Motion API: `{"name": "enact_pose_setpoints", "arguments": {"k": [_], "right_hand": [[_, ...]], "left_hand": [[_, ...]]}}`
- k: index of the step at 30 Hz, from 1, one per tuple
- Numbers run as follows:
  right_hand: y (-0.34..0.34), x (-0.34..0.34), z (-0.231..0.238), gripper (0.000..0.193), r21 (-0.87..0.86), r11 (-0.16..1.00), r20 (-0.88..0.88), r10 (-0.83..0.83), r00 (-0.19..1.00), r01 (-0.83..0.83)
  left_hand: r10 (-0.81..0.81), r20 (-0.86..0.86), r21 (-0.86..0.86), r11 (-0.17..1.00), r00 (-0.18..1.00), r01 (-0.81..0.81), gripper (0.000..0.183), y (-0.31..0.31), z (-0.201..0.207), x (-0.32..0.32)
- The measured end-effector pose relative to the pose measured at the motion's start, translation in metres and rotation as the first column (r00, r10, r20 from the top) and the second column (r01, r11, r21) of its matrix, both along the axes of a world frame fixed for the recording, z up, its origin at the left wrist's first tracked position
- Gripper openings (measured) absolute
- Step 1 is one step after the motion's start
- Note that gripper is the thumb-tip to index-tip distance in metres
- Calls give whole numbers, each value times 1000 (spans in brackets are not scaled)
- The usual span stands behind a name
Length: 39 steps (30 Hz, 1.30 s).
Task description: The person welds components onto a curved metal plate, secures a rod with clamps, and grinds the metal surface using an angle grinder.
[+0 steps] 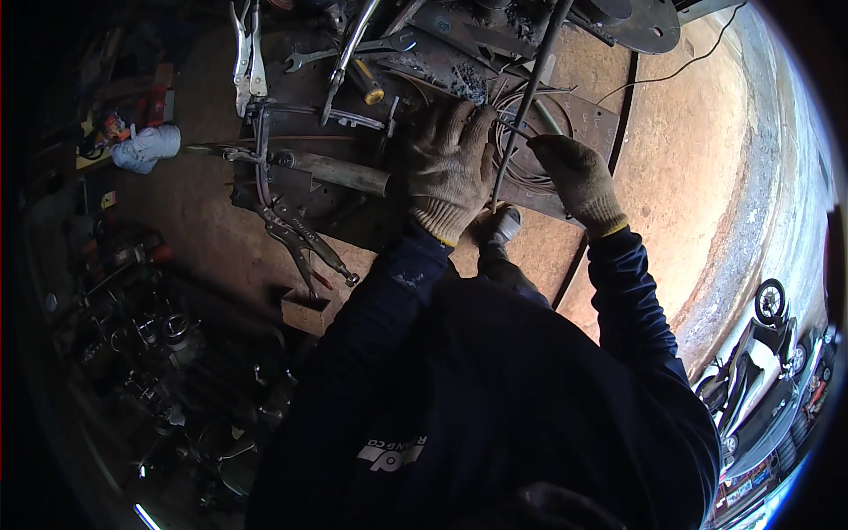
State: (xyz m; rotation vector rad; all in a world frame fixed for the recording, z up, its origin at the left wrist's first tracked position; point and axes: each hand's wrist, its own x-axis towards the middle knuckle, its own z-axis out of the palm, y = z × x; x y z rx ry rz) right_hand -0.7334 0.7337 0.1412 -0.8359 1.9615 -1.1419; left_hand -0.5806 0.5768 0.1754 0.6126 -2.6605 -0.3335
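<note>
Both my hands wear dirty knit work gloves. My left hand is over the dark metal bench, its fingers bent forward and close together; whatever lies under them is hidden. To its right, my right hand pinches a thin metal rod that points toward my left fingertips. Beneath the rod lies a loose coil of wire. A long dark bar slants between my hands, above the coil. Left of my left hand, a grey metal pipe sits beside a bent metal frame.
Locking pliers grip the frame's far side, and other locking pliers hang at its near side. A wrench and a yellow-ended tool handle lie beyond. Machine parts crowd the lower left; a motorcycle stands right.
</note>
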Motion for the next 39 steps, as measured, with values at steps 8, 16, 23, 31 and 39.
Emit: {"name": "enact_pose_setpoints", "arguments": {"k": [8,16,23,31,39], "right_hand": [[1,1,1,25,-12,1000,-79,28,997,-29],[-5,-1,8,25,24,1000,98,-17,995,14],[-8,-3,6,24,6,1000,76,-7,997,6],[-9,-1,13,24,38,998,131,-44,990,39],[-11,4,18,22,82,994,151,-86,985,75]], "left_hand": [[24,-44,-9,1000,999,-24,40,1,-8,0],[16,-44,16,1000,999,-16,42,-1,-9,0],[33,-33,40,999,999,-32,48,1,-6,1],[24,8,117,993,1000,-24,50,0,-9,4],[17,-23,125,992,1000,-14,44,-5,-7,5]]}}
